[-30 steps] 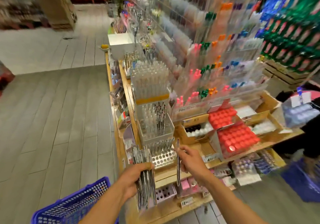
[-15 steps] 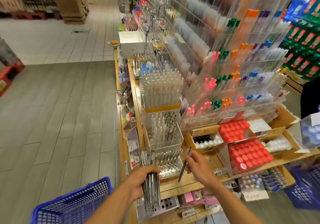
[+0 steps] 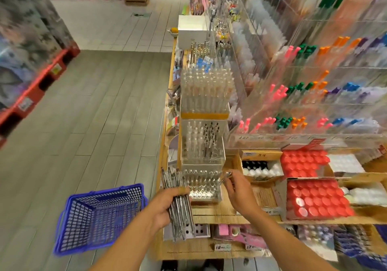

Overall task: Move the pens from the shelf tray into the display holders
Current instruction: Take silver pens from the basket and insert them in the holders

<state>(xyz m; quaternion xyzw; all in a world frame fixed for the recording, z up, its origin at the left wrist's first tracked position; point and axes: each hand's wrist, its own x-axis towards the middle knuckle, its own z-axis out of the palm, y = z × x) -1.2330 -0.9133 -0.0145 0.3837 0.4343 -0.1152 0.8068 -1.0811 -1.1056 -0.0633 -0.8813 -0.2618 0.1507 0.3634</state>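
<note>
Right hand advanced, fingers pinching pen | left hand fingers gripping pen bundle | tag "12.00"

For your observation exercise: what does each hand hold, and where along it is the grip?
Left hand: a bundle of pens, gripped around its middle. Right hand: a single pen, pinched near one end.

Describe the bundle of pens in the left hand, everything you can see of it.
The bundle of pens is a thick sheaf of slim pens with clear-looking barrels and dark or silvery parts, blurred in detail. It stands roughly upright, fanning slightly at the top. The left hand grips it around the middle, fingers wrapped across its front. It is held before the wooden shelf, just left of the clear display holder; whether they touch is unclear.
</note>
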